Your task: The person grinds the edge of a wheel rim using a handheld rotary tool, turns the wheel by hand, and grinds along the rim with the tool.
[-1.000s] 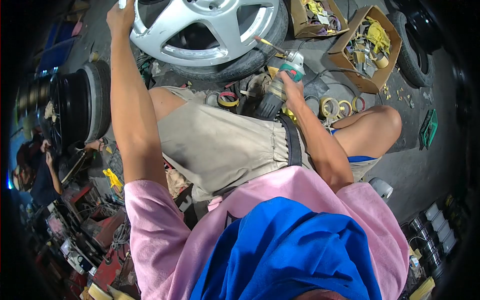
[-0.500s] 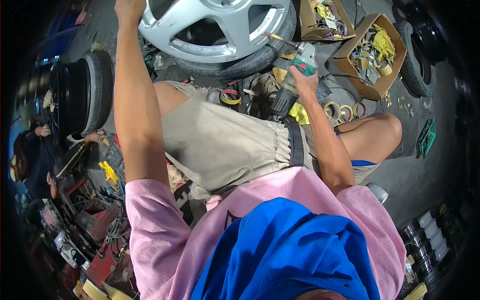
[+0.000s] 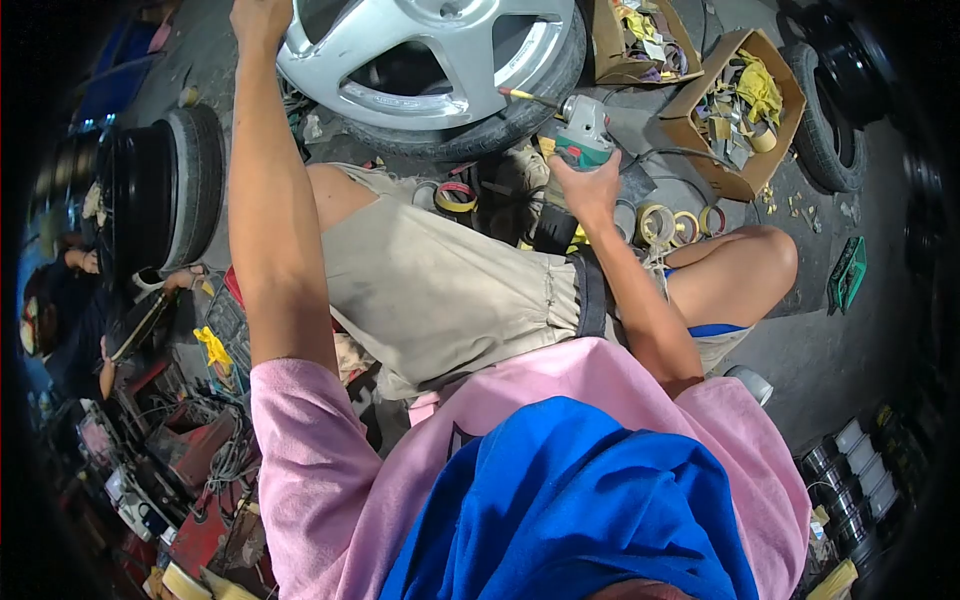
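A silver alloy wheel (image 3: 415, 100) lies face up on a tyre (image 3: 520, 130) at the top of the view. My right hand (image 3: 588, 185) is wrapped round a green and grey angle grinder (image 3: 583, 138). From the grinder's head a thin shaft (image 3: 530, 97) points left, its reddish-yellow tip at the edge of a wheel spoke. My left hand (image 3: 262, 18) is by the wheel's left rim, its fingers cut off by the frame's top edge. Rolls of tape (image 3: 656, 224) lie below the grinder, by my knee.
Two cardboard boxes (image 3: 735, 185) of scraps and yellow cloth stand right of the wheel. The grinder's cord (image 3: 680, 152) runs past them. Another tyre (image 3: 830, 150) lies beyond. A green tray (image 3: 847, 274) sits at right. At left are a wheel (image 3: 190, 185) and another person (image 3: 75, 310).
My right hand has swung the grinder left and turned it, bringing its tip from the tyre side to the spoke. My left hand stays by the rim. The other person's arm has shifted.
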Tool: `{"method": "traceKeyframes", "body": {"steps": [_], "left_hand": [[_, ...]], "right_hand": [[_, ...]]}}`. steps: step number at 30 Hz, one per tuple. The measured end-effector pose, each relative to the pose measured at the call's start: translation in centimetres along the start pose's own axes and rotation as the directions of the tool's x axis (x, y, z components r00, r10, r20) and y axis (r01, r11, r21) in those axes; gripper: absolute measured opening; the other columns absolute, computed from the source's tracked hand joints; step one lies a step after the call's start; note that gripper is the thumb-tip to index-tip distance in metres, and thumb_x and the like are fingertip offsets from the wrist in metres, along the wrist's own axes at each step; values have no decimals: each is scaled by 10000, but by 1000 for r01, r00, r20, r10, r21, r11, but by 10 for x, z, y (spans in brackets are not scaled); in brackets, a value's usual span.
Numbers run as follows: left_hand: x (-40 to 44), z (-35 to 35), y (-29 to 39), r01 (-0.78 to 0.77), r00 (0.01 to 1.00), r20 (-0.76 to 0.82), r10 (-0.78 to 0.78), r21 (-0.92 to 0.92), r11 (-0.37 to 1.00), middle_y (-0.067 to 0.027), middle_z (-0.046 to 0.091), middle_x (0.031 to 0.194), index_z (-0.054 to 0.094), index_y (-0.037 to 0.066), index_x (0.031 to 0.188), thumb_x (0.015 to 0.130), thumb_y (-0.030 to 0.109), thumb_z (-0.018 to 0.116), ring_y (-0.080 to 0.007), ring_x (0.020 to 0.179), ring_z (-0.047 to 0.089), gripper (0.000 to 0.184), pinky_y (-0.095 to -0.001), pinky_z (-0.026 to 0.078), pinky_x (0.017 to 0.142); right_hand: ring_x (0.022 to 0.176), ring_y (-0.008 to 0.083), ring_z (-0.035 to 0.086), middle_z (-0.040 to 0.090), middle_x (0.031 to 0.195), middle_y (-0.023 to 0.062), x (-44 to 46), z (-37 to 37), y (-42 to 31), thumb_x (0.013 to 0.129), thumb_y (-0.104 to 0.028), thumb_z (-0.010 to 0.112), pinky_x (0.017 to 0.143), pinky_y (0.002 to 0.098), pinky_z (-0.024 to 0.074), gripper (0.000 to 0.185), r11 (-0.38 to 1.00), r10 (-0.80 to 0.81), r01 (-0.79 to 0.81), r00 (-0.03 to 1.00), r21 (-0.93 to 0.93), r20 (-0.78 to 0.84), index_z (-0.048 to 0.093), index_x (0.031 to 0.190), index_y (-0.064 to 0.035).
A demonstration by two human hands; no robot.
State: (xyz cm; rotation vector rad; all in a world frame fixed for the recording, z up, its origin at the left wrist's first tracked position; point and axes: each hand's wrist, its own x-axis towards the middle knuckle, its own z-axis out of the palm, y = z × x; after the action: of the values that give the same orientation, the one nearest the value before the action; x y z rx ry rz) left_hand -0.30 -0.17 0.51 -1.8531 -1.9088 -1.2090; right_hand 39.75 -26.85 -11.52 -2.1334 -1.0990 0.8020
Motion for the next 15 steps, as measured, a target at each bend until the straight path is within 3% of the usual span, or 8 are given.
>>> {"method": "traceKeyframes", "body": {"steps": [4,6,7,9,15], "left_hand": [[0,5,-8,-2,999,53,3,-18,1000,-283,710,906,704,-56,1051,922,288,669,-451,897,687,369,-478,516,789],[-2,6,-6,-3,1000,13,5,-165,986,-282,701,884,694,-63,1031,926,283,660,-449,878,685,364,-474,510,772],[9,-3,-12,104,979,169,-115,73,992,-293,720,1011,742,18,1110,875,572,635,-437,1061,681,611,-466,500,922],[7,-5,-4,101,977,183,-110,61,993,-301,717,1005,738,-5,1096,877,561,642,-437,1053,684,615,-462,501,915],[0,-23,18,141,965,216,-150,54,989,-308,716,984,735,-28,1076,887,503,654,-464,1027,681,569,-479,507,916]], "right_hand": [[1093,404,660,652,1162,315,-12,7,-6,658,-417,866,972,422,504,1072,998,39,-40,999,55,22,358,1384,185],[1052,422,669,666,1105,307,-12,8,-8,659,-401,864,950,437,513,1029,997,37,-37,999,73,2,366,1364,160],[1041,423,672,668,1099,304,-12,5,-11,657,-395,867,939,445,516,980,997,24,-25,1000,76,16,388,1329,134],[1010,431,680,674,1080,293,-7,1,-13,660,-351,872,909,467,521,811,991,-14,9,999,134,32,430,1210,50],[1018,452,677,682,1069,293,20,-2,-12,668,-272,870,900,476,518,721,989,-64,62,998,137,13,426,1161,9]]}}
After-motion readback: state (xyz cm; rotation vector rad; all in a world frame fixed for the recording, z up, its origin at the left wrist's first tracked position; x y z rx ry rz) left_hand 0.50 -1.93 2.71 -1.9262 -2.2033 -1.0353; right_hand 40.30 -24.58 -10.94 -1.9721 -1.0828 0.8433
